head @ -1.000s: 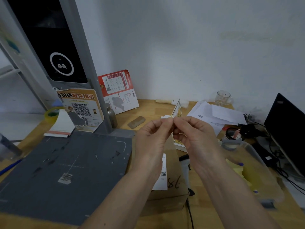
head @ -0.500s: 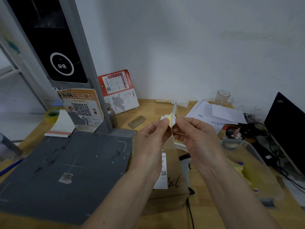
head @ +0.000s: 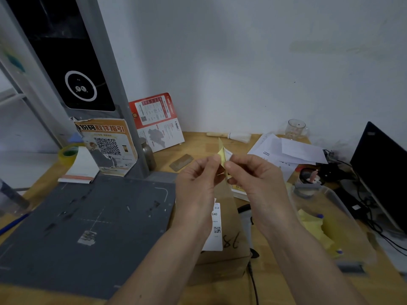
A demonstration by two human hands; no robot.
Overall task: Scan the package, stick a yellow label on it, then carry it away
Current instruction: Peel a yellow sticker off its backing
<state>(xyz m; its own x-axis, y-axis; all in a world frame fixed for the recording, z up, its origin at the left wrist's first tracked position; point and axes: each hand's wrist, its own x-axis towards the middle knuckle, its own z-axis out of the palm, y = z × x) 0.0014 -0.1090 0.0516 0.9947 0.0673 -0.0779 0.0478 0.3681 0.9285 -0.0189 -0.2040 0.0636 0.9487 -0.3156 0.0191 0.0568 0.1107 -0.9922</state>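
Observation:
A brown cardboard package (head: 229, 254) lies on the wooden table below my hands, with a white shipping label and "98" written on its top. Above it my left hand (head: 196, 186) pinches a small yellow label (head: 221, 155), and my right hand (head: 255, 179) pinches the white backing paper right beside it. The yellow label stands partly split from the backing, edge-on to me. A dark hand scanner (head: 246, 213) lies to the right of the package, mostly hidden by my right forearm.
A grey scanning mat (head: 88, 227) and its upright scanner post (head: 83, 89) stand at the left. A clear plastic bin (head: 334, 219) with yellow sheets sits at the right, beside loose papers (head: 286, 150), a laptop (head: 383, 172) and cables. A tape roll (head: 67, 153) lies at the far left.
My hands have drawn slightly apart and the yellow label has peeled away from its white backing; the package has not moved.

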